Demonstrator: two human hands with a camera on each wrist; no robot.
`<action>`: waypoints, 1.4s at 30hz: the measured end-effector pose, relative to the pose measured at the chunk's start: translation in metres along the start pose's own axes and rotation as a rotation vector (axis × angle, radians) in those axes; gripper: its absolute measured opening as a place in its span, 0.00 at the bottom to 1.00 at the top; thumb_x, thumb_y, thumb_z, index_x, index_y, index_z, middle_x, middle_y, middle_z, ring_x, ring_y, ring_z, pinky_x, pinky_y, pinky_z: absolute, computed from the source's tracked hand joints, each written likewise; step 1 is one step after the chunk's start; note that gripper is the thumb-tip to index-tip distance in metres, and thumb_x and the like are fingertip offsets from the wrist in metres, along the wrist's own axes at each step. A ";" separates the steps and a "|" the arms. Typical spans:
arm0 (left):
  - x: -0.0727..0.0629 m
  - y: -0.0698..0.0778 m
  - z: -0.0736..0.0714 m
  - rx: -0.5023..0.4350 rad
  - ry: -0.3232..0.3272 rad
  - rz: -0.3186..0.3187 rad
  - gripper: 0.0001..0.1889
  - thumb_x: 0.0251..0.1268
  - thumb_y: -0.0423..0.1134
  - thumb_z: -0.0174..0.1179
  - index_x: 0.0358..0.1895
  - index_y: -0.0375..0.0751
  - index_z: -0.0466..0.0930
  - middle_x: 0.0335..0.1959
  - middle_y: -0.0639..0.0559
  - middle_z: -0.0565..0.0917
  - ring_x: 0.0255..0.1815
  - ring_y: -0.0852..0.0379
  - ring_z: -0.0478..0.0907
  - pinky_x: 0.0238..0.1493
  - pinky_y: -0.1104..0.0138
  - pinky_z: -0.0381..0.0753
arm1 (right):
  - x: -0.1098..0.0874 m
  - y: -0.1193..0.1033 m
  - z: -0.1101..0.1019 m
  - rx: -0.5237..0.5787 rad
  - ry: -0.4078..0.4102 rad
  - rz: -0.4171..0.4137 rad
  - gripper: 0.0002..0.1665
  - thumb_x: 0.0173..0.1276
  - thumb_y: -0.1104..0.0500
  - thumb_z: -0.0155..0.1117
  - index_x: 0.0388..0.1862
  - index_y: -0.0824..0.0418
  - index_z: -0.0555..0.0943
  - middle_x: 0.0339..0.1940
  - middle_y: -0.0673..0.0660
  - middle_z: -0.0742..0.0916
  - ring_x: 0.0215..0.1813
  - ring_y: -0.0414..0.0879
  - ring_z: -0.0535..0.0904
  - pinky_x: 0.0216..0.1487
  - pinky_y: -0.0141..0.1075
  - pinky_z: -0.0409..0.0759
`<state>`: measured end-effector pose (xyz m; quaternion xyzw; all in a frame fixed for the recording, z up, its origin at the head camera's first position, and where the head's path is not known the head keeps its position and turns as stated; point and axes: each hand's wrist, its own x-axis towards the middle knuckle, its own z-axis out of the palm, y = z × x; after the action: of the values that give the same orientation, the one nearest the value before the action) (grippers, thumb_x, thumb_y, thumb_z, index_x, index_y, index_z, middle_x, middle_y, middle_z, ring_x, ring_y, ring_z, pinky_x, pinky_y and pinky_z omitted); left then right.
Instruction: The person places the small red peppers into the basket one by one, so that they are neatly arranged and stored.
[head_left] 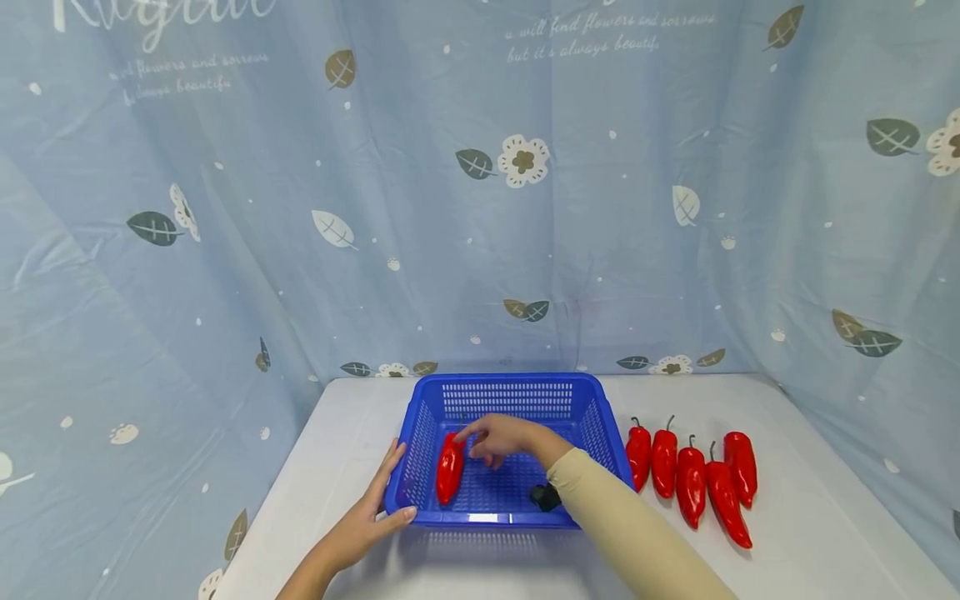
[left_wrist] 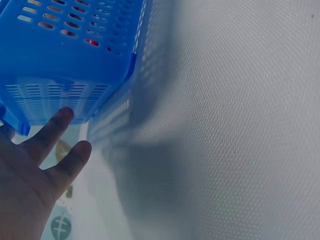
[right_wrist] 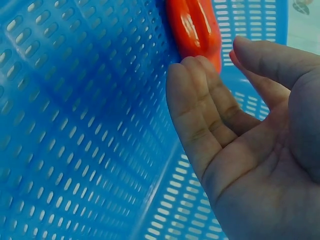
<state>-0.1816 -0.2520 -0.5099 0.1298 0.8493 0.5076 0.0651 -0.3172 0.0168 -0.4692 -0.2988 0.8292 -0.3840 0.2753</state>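
Note:
Inside a blue plastic basket lies one long red pepper, along the left side with its stem end toward the back. My right hand reaches into the basket, its index fingertip right at the pepper's stem end. In the right wrist view, the thumb and fingers stand apart with the red pepper just beyond the fingertips. My left hand rests against the basket's front left corner, thumb along the front and fingers along the left side. Straight fingers touch the basket's outer wall in the left wrist view.
Several red peppers lie on the white table to the right of the basket, most with stems pointing back. A small black device shows by my right wrist. A blue patterned curtain hangs behind the table.

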 end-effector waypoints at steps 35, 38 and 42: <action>0.001 -0.004 0.001 -0.010 0.007 -0.012 0.48 0.69 0.45 0.62 0.84 0.64 0.39 0.85 0.49 0.31 0.81 0.29 0.44 0.69 0.35 0.64 | -0.036 0.008 -0.031 -0.046 0.010 -0.016 0.19 0.75 0.60 0.63 0.62 0.49 0.84 0.43 0.62 0.86 0.39 0.62 0.84 0.42 0.51 0.87; 0.001 -0.003 0.001 -0.008 0.011 -0.016 0.48 0.69 0.46 0.62 0.84 0.63 0.39 0.85 0.49 0.32 0.81 0.29 0.44 0.69 0.35 0.64 | -0.039 0.009 -0.035 -0.045 0.022 -0.012 0.19 0.75 0.60 0.63 0.62 0.47 0.84 0.44 0.56 0.85 0.41 0.61 0.84 0.42 0.48 0.87; 0.001 -0.001 0.002 -0.010 0.012 -0.022 0.48 0.68 0.46 0.62 0.84 0.63 0.39 0.85 0.49 0.32 0.81 0.29 0.44 0.69 0.35 0.64 | -0.044 0.010 -0.040 -0.049 0.033 -0.027 0.20 0.75 0.60 0.62 0.63 0.49 0.83 0.45 0.59 0.85 0.41 0.63 0.84 0.41 0.48 0.87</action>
<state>-0.1823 -0.2508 -0.5112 0.1171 0.8485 0.5117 0.0662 -0.3173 0.0718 -0.4448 -0.3104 0.8386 -0.3720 0.2490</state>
